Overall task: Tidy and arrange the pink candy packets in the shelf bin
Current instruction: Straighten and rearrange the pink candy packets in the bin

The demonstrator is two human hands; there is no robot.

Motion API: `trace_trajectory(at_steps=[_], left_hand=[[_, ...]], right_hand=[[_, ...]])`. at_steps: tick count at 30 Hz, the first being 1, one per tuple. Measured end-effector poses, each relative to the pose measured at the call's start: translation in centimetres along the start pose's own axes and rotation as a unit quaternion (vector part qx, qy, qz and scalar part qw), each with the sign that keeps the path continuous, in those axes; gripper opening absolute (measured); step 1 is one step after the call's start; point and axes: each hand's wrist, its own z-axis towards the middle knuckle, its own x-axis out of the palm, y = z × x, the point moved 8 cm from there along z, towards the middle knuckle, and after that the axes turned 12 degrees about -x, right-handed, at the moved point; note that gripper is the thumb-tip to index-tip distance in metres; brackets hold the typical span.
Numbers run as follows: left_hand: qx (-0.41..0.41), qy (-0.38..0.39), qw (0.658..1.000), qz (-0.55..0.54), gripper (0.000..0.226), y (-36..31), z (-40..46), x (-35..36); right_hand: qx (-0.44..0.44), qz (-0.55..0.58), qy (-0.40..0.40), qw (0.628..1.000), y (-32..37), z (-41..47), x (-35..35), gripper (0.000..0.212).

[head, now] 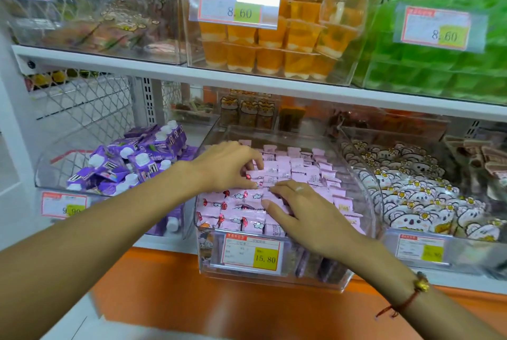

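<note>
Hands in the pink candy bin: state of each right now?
Left hand: fingers curled, pinching pink candy packets.
Right hand: open, fingers lying flat on the packets, gripping nothing.

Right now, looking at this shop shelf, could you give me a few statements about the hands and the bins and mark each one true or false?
1. Both hands are in the clear plastic bin of small pink candy packets. True.
2. The left hand pinches a packet with curled fingertips. True.
3. The right hand is raised to the upper shelf. False: it lies with its fingers on the pink packets.
4. The yellow price tag on the pink bin's front reads 8.60. False: it reads 15.80.
5. Purple cartons with white caps fill the bin to the left. True.
6. The cups above the pink bin are blue. False: the jelly cups are orange.
</note>
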Motion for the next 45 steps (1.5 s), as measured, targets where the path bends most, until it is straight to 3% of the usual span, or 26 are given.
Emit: trace_trajectory(at_steps=[2,5,8,10,12,17,21,24,26,30,35,37,41,45], left_hand=[[0.001,0.016,1.0,0.011,0.022,0.1,-0.6,0.5],[0.007,0.019,0.999,0.024,0.03,-0.2,-1.7,0.3],[-0.014,-0.144,0.989,-0.033,0.029,0.7,-4.0,-2.1],[-0.045,-0.281,0.948,-0.142,0.031,2.1,-7.2,-3.8],[-0.087,-0.331,0.91,-0.235,0.03,4.1,-9.7,-3.7],[-0.209,-0.243,0.888,-0.33,0.033,7.4,-10.6,-0.6],[-0.229,-0.195,0.873,-0.384,0.03,7.8,-10.1,0.5],[-0.243,-0.18,0.863,-0.403,0.019,8.2,-9.8,0.9],[-0.248,-0.166,0.867,-0.399,0.026,8.2,-9.4,1.0],[-0.232,-0.135,0.909,-0.319,0.032,7.5,-8.1,0.1],[-0.241,-0.119,0.945,-0.189,0.032,7.0,-6.8,-1.0],[-0.249,-0.131,0.934,-0.221,0.029,7.1,-6.8,-0.8],[-0.249,-0.14,0.884,-0.371,0.024,7.7,-8.0,0.9],[-0.241,-0.139,0.857,-0.434,0.02,7.6,-8.7,1.3]], right_hand=[[-0.003,-0.005,-0.005,1.0,0.1,0.1,-0.1,0.058],[-0.008,-0.008,-0.011,1.0,0.1,0.1,-0.1,0.056],[-0.009,0.017,-0.045,0.999,0.4,0.3,-0.9,0.047],[-0.037,0.034,-0.095,0.994,1.0,0.8,-2.0,0.037],[-0.062,0.04,-0.112,0.991,1.6,1.5,-2.7,0.038],[-0.058,0.014,0.056,0.997,1.6,2.7,1.0,0.045],[-0.056,0.054,0.111,0.991,0.6,3.7,0.9,0.041],[-0.019,0.123,0.063,0.99,-1.0,6.2,-1.0,0.024],[-0.008,0.062,0.042,0.997,-2.2,7.8,-1.4,0.023],[0.016,0.047,0.055,0.997,-3.6,9.3,0.6,0.035],[0.023,0.144,-0.021,0.989,-4.4,9.0,0.1,0.016],[0.033,0.166,-0.048,0.984,-4.5,8.5,-0.2,0.012],[-0.002,0.019,-0.056,0.998,-3.0,8.4,-0.1,0.016],[-0.041,-0.057,-0.105,0.992,-1.7,8.4,-1.1,0.014]])
